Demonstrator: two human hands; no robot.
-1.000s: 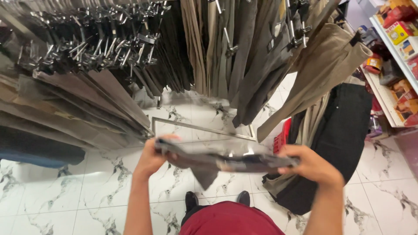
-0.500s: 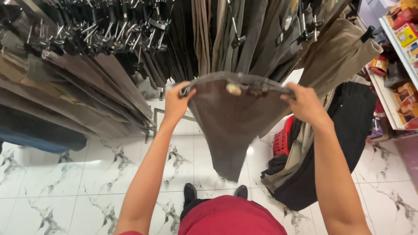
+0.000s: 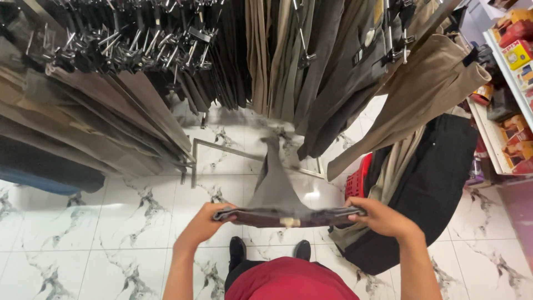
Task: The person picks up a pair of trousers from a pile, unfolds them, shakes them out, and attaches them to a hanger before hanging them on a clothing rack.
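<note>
While rows of trousers [image 3: 311, 72] hang from clip hangers [image 3: 139, 50] on racks above a white marble-look floor [image 3: 100, 222], packed tight w/ waistbands up so each pair drops straight, a person in a red top [image 3: 288, 280] stands btwn them holding one grey-brown pair of trousers [image 3: 277, 194] out in front at about waist height. Both hands grip the waistband, one at each end, so the band is pulled taut & level while the legs swing away toward the racks. Left hand [image 3: 202, 225] is closed round the left end, fingers curled under the cloth; right hand [image 3: 383, 216] is closed round the right end, thumb on top. To the right, a dark garment [image 3: 438, 183] & a tan one drape over a red basket [image 3: 358, 180], near a shelf of boxed goods [image 3: 513, 83]. Black shoes [image 3: 239, 253] show below the band.
</note>
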